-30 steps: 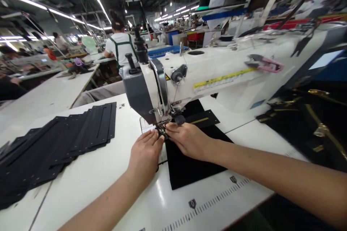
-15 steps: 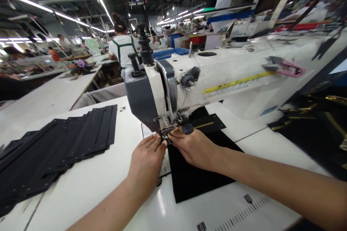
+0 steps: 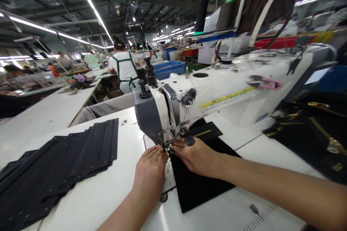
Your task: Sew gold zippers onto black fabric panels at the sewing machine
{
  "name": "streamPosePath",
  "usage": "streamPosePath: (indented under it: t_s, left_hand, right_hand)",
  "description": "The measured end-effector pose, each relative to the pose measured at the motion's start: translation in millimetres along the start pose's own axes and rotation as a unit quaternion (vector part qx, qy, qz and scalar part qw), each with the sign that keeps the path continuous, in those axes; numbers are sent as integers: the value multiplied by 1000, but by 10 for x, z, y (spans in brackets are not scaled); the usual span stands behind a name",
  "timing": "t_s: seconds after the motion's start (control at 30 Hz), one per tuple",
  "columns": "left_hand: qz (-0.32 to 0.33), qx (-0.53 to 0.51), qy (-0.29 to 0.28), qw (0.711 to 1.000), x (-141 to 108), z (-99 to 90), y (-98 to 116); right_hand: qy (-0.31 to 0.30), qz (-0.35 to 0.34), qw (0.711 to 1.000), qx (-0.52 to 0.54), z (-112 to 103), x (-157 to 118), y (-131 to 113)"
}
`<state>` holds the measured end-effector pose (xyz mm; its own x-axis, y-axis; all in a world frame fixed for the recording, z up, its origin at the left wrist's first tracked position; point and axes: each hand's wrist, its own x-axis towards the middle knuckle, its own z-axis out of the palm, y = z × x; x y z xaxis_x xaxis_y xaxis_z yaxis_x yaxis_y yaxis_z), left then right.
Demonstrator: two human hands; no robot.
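Note:
A black fabric panel (image 3: 200, 184) lies under the needle area of a white and grey sewing machine (image 3: 225, 83). My left hand (image 3: 152, 166) is closed, its thumb and fingers pinched at the panel's left edge, right beside the presser foot (image 3: 168, 148). From the other side my right hand (image 3: 196, 155) grips the same panel, its bent fingers close to the foot and partly behind a dark lever knob (image 3: 189, 140). Both sets of fingertips are partly hidden. Behind the right hand, a black strip with a gold line (image 3: 206, 131) lies on the panel.
Overlapping black pieces (image 3: 81, 151) are spread on the white table (image 3: 130, 191) at left. Pink-handled snips (image 3: 267, 83) rest against the machine arm. Dark items with gold metal parts (image 3: 311, 130) lie at right. A co-worker (image 3: 124, 66) stands beyond, near a blue crate (image 3: 169, 69).
The camera view has shifted, so the machine and hands appear lower. Both hands stay at the presser foot, holding the panel in much the same pose.

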<state>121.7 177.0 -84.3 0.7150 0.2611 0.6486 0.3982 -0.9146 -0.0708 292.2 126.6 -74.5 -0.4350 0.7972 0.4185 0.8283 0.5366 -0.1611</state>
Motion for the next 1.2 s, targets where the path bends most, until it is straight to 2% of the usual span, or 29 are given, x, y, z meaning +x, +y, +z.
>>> streamPosePath:
  t_s: [0.13,0.3,0.63,0.77,0.83,0.9,0.93,1.0,1.1,1.13,1.17,1.2]
  left_hand:
    - [-14,-10,13,1000,12,-3,-5]
    - [-14,-3,-2,1000,7,-17,2]
    - [-12,5,-6,1000,-24,-8,14]
    - [-55,-39,-17,998,-28,-44,-9]
    - [-126,-104,-30,986,-55,-130,5]
    - [-235,-212,-38,948,-106,-254,55]
    - [-293,-281,-41,913,-136,-322,95]
    - [-395,-428,-51,811,-185,-452,206]
    - [-509,-588,-75,624,-182,-592,437]
    - [-536,-611,-83,577,-161,-619,534]
    - [-555,-623,-96,543,-137,-636,640]
    - [-564,-625,-114,527,-116,-646,754]
  right_hand:
    - [9,-1,1000,4,19,9,21]
    - [37,-8,999,29,35,-16,45]
    - [45,8,998,53,54,-43,27]
    - [42,19,998,50,74,-19,12]
    - [48,47,998,22,84,-53,-22]
    - [59,89,994,-21,84,-155,-83]
    - [62,108,991,-40,77,-234,-125]
    - [56,131,988,-62,42,-433,-233]
    - [51,141,986,-77,-39,-751,-445]
    - [55,139,985,-81,-61,-845,-522]
    - [63,135,985,-82,-74,-931,-601]
    - [71,122,987,-79,-75,-1011,-681]
